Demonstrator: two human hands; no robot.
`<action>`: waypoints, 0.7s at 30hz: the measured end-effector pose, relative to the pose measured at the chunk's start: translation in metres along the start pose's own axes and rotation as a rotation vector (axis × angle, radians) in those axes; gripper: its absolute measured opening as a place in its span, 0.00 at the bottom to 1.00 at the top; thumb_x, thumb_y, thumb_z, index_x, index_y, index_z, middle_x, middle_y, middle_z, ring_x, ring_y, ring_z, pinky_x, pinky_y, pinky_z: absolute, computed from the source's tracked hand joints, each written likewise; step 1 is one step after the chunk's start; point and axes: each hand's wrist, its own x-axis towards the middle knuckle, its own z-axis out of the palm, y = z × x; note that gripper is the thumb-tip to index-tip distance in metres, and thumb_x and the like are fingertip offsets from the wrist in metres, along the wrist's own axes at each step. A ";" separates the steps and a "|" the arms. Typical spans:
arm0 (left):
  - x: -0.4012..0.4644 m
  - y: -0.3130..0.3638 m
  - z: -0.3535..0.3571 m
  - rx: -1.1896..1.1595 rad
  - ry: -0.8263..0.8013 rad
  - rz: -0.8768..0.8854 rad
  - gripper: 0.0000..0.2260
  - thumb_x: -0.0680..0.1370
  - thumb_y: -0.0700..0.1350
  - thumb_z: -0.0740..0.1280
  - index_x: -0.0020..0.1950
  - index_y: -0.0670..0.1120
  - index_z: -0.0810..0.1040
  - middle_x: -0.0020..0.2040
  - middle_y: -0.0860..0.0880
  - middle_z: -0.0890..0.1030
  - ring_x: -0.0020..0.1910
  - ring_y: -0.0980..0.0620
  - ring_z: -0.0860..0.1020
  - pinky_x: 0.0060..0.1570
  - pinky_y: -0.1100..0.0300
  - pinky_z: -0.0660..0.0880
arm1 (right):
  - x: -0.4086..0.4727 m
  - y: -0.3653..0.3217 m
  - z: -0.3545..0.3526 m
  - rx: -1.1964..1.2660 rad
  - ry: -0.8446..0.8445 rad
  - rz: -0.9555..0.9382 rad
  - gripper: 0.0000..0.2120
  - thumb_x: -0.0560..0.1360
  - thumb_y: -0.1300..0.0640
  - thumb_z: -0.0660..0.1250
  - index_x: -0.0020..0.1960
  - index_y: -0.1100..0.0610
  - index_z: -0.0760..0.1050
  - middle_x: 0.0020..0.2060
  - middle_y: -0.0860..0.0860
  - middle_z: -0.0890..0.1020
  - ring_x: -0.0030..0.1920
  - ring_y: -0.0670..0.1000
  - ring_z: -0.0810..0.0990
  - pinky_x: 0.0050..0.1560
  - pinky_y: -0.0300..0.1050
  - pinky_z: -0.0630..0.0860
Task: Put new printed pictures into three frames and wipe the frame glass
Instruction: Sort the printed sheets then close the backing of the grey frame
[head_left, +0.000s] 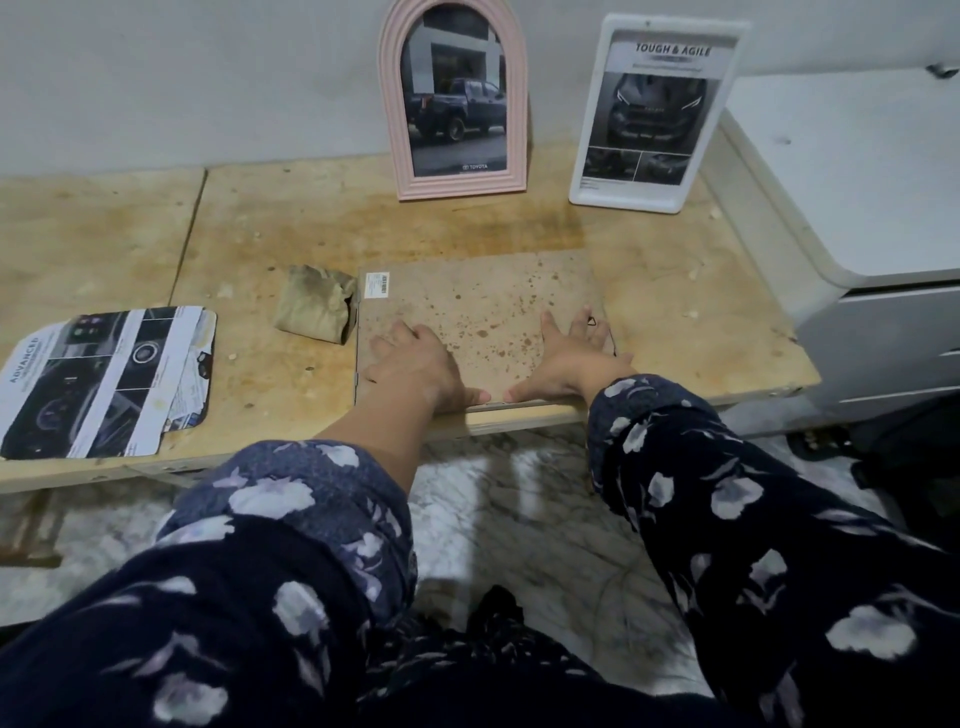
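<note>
A large frame lies face down at the table's front edge, its spotted brown backing board (483, 306) up, a barcode sticker in its far left corner. My left hand (415, 364) rests flat on the board's left part, thumb at the near edge. My right hand (569, 356) lies flat on the right part, fingers spread, thumb at the near edge. A pink arched frame (457, 98) with a pickup truck picture stands against the wall. Right of it stands a white frame (654, 111) holding a car print. A crumpled tan cloth (314, 304) lies just left of the board.
Printed car pictures (104, 379) are stacked at the table's front left. The worn wooden table (260, 218) has a seam on its left side. A white cabinet (862, 208) stands close on the right. Marble floor shows below the table edge.
</note>
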 end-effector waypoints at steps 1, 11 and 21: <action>0.001 0.001 0.000 0.002 -0.007 0.018 0.51 0.63 0.68 0.73 0.76 0.45 0.54 0.76 0.42 0.53 0.74 0.35 0.53 0.68 0.38 0.63 | 0.000 -0.002 0.000 -0.001 -0.005 0.000 0.62 0.62 0.35 0.74 0.75 0.42 0.30 0.72 0.57 0.25 0.73 0.65 0.30 0.66 0.78 0.41; 0.008 0.011 0.000 0.169 -0.040 0.264 0.43 0.70 0.61 0.72 0.77 0.49 0.52 0.78 0.52 0.45 0.74 0.33 0.52 0.63 0.32 0.65 | 0.002 -0.001 0.006 0.010 0.038 -0.015 0.59 0.62 0.36 0.75 0.75 0.39 0.33 0.73 0.54 0.27 0.73 0.66 0.30 0.64 0.78 0.36; 0.022 0.021 -0.007 0.238 -0.109 0.295 0.47 0.66 0.62 0.75 0.76 0.47 0.55 0.76 0.50 0.53 0.70 0.35 0.62 0.66 0.40 0.67 | 0.005 0.006 0.013 0.110 0.068 -0.061 0.59 0.60 0.35 0.75 0.75 0.39 0.36 0.74 0.52 0.27 0.72 0.63 0.26 0.64 0.79 0.37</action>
